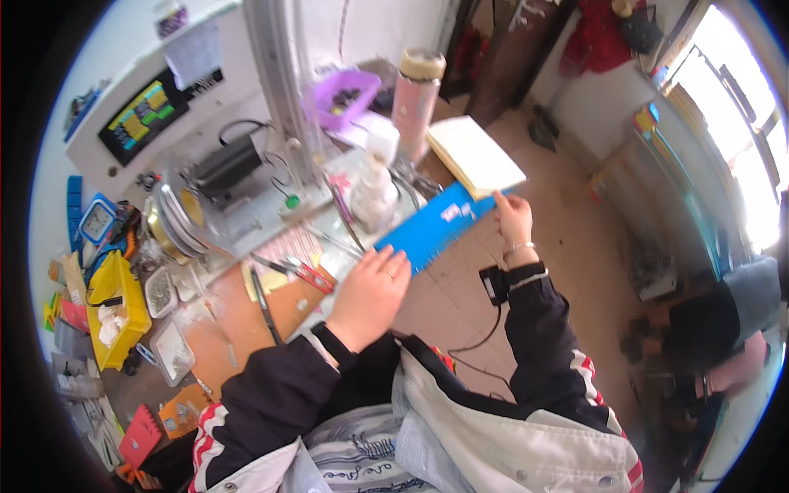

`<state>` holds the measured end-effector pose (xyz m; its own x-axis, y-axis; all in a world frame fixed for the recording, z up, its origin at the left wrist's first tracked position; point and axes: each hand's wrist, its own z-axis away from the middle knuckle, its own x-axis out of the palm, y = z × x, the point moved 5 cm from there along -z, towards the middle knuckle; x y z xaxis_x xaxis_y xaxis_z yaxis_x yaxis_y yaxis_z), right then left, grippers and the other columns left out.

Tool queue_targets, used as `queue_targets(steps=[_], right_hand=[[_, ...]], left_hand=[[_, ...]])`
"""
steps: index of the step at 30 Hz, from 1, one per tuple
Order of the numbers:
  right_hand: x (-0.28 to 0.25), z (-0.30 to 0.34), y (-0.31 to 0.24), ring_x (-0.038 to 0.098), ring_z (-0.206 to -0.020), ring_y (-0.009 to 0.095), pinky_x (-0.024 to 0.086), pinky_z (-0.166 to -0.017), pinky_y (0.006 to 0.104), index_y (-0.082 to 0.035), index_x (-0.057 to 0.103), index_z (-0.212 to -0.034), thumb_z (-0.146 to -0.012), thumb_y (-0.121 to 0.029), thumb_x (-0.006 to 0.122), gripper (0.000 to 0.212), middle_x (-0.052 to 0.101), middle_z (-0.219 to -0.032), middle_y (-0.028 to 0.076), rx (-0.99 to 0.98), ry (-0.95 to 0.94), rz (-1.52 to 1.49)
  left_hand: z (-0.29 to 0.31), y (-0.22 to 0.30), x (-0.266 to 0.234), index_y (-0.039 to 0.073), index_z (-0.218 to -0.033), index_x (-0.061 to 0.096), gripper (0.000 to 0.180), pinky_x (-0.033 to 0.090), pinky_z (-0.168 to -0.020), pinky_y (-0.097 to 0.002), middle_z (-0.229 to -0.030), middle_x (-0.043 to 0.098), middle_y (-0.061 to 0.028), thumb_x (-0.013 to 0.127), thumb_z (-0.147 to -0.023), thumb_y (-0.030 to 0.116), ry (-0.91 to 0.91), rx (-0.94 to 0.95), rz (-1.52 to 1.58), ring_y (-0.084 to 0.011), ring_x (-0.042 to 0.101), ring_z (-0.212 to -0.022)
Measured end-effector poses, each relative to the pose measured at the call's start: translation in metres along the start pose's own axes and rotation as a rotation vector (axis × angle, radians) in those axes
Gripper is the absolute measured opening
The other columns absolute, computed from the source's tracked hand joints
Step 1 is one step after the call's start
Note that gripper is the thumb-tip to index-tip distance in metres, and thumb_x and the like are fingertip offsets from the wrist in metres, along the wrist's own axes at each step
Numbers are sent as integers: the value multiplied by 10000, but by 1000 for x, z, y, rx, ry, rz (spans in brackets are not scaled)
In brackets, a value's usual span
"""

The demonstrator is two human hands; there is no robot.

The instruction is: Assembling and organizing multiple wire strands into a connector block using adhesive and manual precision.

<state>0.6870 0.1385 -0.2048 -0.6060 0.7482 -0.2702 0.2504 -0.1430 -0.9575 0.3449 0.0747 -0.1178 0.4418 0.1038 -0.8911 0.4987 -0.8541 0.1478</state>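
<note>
A long, flat blue panel (436, 226), slightly blurred, stretches between my two hands, with small white marks on its face. My left hand (371, 297), wearing a ring, holds the near left end with its fingers bent over the edge. At the far right end, my right hand (515, 220) pinches the panel's corner between thumb and fingers. A thick cream-coloured pad of paper (478, 154) lies against the far end of the panel, close to my right fingertips. Whether those fingers also touch the pad I cannot tell.
Beyond the panel stand a clear bottle (374, 197) and a pink tumbler (417, 103). Red-handled pliers (308, 275) and a dark slim tool (265, 304) lie on the bench, left of my left hand. A yellow bin (119, 308) is farther left. A cable (485, 341) hangs below my right wrist.
</note>
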Motion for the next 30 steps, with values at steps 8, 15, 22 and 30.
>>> queue_targets(steps=[8, 15, 22, 30], right_hand=[[8, 22, 11, 489, -420, 114, 380, -367, 277, -24, 578, -820, -839, -280, 808, 345, 537, -560, 27, 156, -93, -136], [4, 40, 3, 460, -527, 89, 384, -444, 267, -76, 572, -928, -917, -391, 708, 343, 492, -699, -30, 365, -136, -357], [-16, 35, -20, 449, -587, 77, 356, -457, 240, -124, 546, -1167, -905, -499, 673, 475, 536, -885, -40, 325, -28, -481], [-90, 52, -59, 477, -616, 66, 341, -442, 187, -211, 372, -1470, -932, -461, 655, 657, 564, -1221, -16, 126, 89, -673]], left_hand=[[-8, 0, -1, 12, -1085, 614, 435, 439, -974, -430, -1141, 611, -168, 750, -737, 234, 61, -75, -120, -341, 573, -1122], [-4, 5, 6, -10, -1066, 623, 398, 510, -804, -382, -1001, 661, -137, 707, -805, 279, 45, 16, -141, -295, 659, -912], [-10, 11, -24, 21, -973, 535, 178, 539, -552, -378, -834, 626, -118, 568, -921, 188, 100, 23, -20, -290, 667, -656], [24, 35, -68, -24, -1212, 545, 325, 565, -696, -381, -1080, 660, -189, 583, -958, 174, 113, 90, 258, -342, 685, -866]])
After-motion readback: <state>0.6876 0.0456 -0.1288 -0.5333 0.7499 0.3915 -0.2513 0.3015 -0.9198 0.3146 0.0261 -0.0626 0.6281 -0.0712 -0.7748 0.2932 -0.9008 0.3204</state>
